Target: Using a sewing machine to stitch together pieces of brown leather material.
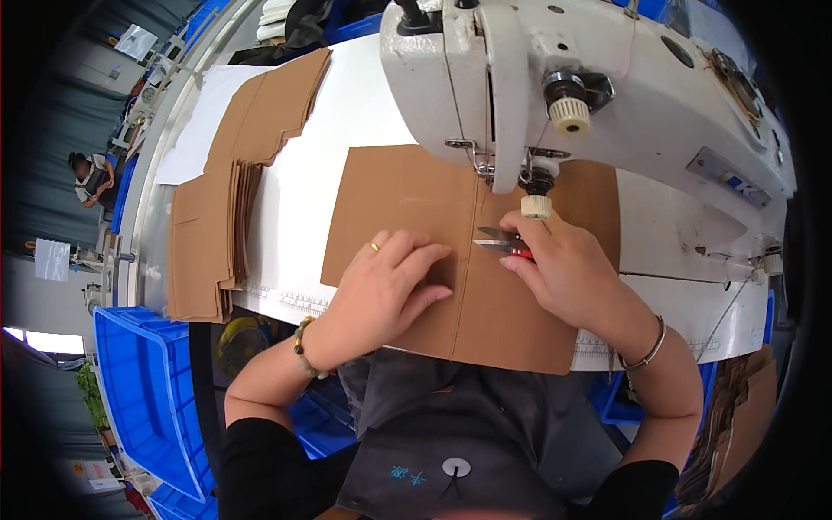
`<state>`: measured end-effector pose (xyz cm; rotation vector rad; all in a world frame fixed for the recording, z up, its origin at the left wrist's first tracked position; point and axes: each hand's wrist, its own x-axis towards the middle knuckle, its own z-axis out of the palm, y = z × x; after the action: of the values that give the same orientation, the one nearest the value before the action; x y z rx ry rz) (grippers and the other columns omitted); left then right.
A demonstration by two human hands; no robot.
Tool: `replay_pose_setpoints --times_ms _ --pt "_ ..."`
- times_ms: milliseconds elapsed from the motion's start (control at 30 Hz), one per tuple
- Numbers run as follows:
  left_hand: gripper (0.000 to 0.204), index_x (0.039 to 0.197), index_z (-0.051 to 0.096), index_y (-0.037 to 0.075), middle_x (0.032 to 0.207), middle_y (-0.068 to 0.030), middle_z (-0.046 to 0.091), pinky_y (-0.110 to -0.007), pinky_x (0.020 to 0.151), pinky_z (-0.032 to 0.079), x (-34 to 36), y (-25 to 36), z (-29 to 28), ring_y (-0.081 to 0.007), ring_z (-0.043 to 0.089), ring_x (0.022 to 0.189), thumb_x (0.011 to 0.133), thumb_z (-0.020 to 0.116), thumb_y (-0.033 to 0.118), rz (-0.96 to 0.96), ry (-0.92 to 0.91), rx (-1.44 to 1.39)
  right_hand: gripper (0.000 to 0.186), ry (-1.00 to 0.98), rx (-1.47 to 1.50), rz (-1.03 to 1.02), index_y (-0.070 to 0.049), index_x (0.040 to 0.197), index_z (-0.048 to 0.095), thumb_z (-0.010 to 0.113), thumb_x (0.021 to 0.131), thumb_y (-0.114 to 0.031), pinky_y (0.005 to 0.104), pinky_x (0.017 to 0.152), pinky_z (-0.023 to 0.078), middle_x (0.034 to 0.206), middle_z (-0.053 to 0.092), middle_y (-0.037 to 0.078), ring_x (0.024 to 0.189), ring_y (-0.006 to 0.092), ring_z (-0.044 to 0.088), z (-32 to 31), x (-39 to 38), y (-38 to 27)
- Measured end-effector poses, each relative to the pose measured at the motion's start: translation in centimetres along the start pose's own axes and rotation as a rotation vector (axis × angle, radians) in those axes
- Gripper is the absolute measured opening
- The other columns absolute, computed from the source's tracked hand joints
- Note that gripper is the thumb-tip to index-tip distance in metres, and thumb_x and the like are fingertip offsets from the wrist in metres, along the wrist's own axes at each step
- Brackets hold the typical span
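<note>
A brown flat panel (pixel 399 195) lies on the white sewing table, with a seam line running down its middle. My left hand (pixel 381 282) rests on the panel's left half, thumb and fingers apart, nothing held. Just right of the seam, my right hand (pixel 563 264) is closed around a pair of thread snips (pixel 503 246) with a red handle. The blades point left toward the seam and stand apart. Above the panel is the white sewing machine (pixel 494 95); its needle area sits at the panel's far part, close over the seam.
On the left of the table are a stack of brown panels (pixel 204 243) and more brown pieces (pixel 264 108). A printed ruler strip (pixel 286 300) follows the near edge. Blue crates (pixel 143 390) stand at the lower left. Brown pieces (pixel 745 416) hang at the lower right. Another person (pixel 93 182) sits far left.
</note>
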<state>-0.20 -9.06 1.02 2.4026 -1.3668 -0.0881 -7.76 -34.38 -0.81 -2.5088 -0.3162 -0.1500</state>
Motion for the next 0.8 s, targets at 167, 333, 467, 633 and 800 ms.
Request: replay_pose_setpoints --times_ms 167,333,467,633,800 --pt "0.021 0.101 0.065 0.007 0.100 -0.0104 0.058 -0.042 0.081 0.048 1.6 -1.1 1.5 -0.0329 0.055 0.092 0.085 0.076 0.015 -0.063 0.058 -0.043 0.025 0.016 -0.004 -0.013 -0.003 0.106 0.057 0.070 0.093 -0.021 0.0428 0.069 0.054 0.101 0.055 0.013 0.082 0.0329 0.066 0.5 0.0 0.0" --pt "0.014 0.091 0.061 0.004 0.092 -0.0103 0.061 -0.038 0.073 0.050 2.1 -1.0 2.2 -0.0310 0.060 0.082 0.087 0.074 0.007 -0.081 0.114 -0.106 0.023 -0.007 -0.057 -0.075 -0.006 0.098 0.055 0.072 0.091 -0.021 0.0403 0.061 0.053 0.097 0.055 0.010 0.075 0.0283 0.066 1.0 -0.2 -0.2" --pt "0.014 0.095 0.060 0.002 0.086 -0.0079 0.063 -0.032 0.066 0.050 2.4 -0.5 1.6 -0.0212 0.062 0.073 0.088 0.073 0.002 -0.124 0.101 -0.267 0.023 0.018 -0.134 -0.107 -0.007 0.097 0.055 0.073 0.088 -0.020 0.0380 0.056 0.051 0.095 0.055 0.008 0.073 0.0245 0.067 1.7 -0.2 -0.3" --pt "0.018 0.102 0.058 0.002 0.085 0.0000 0.067 -0.021 0.068 0.050 2.3 -0.9 2.2 -0.0043 0.061 0.077 0.092 0.073 0.001 -0.216 0.161 -0.603 0.021 0.058 -0.147 -0.119 -0.007 0.095 0.055 0.072 0.088 -0.019 0.0376 0.055 0.051 0.094 0.055 0.008 0.072 0.0239 0.067 2.3 0.0 -0.5" --pt "0.019 0.103 0.057 0.003 0.087 -0.0002 0.067 -0.020 0.070 0.050 2.2 -1.0 2.2 -0.0047 0.062 0.078 0.092 0.073 0.000 -0.246 0.107 -0.679 0.019 0.025 -0.175 -0.109 -0.008 0.091 0.055 0.071 0.088 -0.018 0.0380 0.054 0.050 0.093 0.056 0.008 0.071 0.0231 0.067 2.2 0.1 -0.8"
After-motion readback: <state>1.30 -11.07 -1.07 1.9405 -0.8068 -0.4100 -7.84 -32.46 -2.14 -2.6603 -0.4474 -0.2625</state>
